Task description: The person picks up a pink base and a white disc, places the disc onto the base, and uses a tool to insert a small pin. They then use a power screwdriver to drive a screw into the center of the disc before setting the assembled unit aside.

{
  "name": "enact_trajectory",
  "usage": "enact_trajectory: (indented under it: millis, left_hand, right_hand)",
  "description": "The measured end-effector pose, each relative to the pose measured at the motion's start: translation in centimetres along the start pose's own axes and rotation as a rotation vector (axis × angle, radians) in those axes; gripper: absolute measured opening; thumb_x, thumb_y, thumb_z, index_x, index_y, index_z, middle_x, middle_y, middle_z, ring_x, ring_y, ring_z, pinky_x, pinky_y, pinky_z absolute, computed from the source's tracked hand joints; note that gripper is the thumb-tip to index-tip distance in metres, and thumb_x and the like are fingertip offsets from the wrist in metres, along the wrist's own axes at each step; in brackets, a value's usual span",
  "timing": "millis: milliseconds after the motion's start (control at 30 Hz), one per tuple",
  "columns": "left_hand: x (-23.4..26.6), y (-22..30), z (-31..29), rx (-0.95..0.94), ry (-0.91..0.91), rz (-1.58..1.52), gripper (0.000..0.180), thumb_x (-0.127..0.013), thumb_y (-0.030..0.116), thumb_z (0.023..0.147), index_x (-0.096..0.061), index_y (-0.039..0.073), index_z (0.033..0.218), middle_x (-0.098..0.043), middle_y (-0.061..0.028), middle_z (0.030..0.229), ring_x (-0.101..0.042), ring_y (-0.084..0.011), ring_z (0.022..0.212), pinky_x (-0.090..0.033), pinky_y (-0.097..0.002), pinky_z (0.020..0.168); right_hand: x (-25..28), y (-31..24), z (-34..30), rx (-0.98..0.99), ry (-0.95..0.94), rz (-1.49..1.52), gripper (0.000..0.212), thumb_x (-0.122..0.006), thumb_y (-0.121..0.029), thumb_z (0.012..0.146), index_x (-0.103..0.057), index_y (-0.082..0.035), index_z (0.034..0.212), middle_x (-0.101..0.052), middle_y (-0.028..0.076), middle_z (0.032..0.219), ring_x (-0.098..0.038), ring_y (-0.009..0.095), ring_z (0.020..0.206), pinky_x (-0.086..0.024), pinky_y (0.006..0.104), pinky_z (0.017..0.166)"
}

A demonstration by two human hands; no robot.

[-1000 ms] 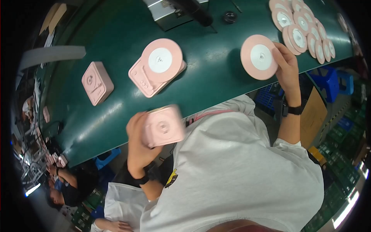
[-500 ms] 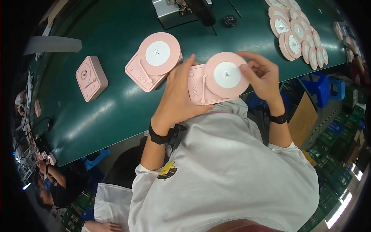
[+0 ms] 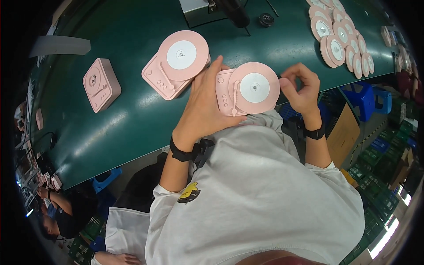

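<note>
My left hand (image 3: 196,104) is closed around a pink toy record player (image 3: 224,95), gripping its left side and near edge. On top of that player lies a pink disc (image 3: 268,99) with a white centre, beside the thin pink tone arm. Just off the disc's right edge is my right hand (image 3: 302,90), its fingers bent and thumb and forefinger slightly apart, holding nothing. Left of my left hand, a second pink record player (image 3: 152,74) lies on the table with its own disc (image 3: 168,66) on it. A third pink player (image 3: 100,86), without a disc, sits farther left.
Several pink discs with white centres (image 3: 335,51) lie in overlapping rows at the far right of the green table (image 3: 132,128). A dark machine tool (image 3: 234,13) with a thin tip and a round black part (image 3: 266,20) are at the back. Another person (image 3: 66,207) works at left.
The disc has shifted left over the player in my left hand. My right thumb and fingers have come off its surface and drawn back to the right.
</note>
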State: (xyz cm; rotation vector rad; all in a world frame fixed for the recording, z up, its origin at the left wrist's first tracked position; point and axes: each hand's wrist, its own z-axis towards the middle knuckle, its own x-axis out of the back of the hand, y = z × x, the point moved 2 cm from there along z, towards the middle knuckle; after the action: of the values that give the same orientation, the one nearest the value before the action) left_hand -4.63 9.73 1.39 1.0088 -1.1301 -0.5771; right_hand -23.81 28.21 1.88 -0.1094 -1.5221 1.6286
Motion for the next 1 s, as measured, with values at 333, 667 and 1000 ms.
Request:
enact_trajectory:
  millis: [333,667,1000]
  left_hand:
    - [2.3,2.8,-2.5,-0.118,0.087,0.125,0.095,-0.093,0.022,0.064,-0.048,0.001,0.145,-0.051,-0.0200,0.145,-0.045,-0.0395,0.136,-0.035,-0.0486,0.116]
    - [6.8,-0.4,2.0,-0.060,0.379,0.649,0.072,-0.086,0.027,0.074,-0.057,0.002,0.135,-0.052,-0.0217,0.144,-0.046,-0.0420,0.133,-0.034,-0.0546,0.112]
    - [8.3,-0.8,2.2,-0.080,0.253,0.438,0.076,-0.082,0.020,0.070,-0.055,0.008,0.140,-0.048,-0.0210,0.150,-0.040,-0.0418,0.142,-0.027,-0.0588,0.117]
  right_hand:
    - [1.6,1.6,1.3,-0.036,0.060,-0.054,0.025,-0.070,-0.007,0.094,-0.060,0.001,0.073,-0.056,0.000,0.065,-0.049,0.007,0.060,-0.040,0.0236,0.058]
    - [-0.3,-5.4,11.0,0.205,0.202,-0.058,0.030,-0.076,-0.011,0.093,-0.065,0.001,0.118,-0.067,0.004,0.096,-0.062,0.011,0.090,-0.050,0.0251,0.080]
    - [-5.1,-7.6,17.9,0.521,0.171,-0.194,0.035,-0.072,-0.016,0.094,-0.055,0.000,0.120,-0.062,0.008,0.089,-0.061,0.015,0.074,-0.050,0.0283,0.069]
